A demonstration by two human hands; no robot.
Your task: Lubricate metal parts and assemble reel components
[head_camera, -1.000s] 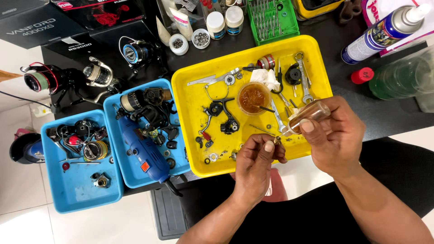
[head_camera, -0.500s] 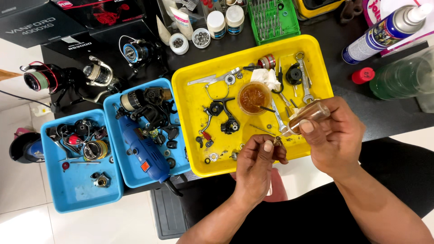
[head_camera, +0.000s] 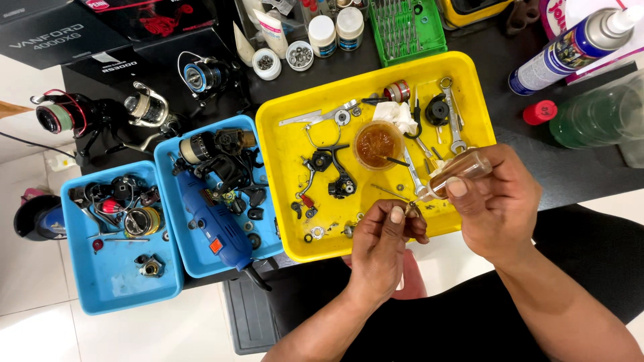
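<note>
Your left hand (head_camera: 384, 241) pinches a part (head_camera: 410, 209) too small to tell, mostly hidden by your fingers. The spray can (head_camera: 570, 48) and green bottle (head_camera: 600, 117) are cut off at the picture's edge.

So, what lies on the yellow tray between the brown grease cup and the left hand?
In the head view, between the grease cup and the left hand lie a thin pin and bare yellow tray.

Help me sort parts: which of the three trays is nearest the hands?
The yellow tray, the big one on the right; both hands work over its front edge. The two blue trays sit farther left.
</note>
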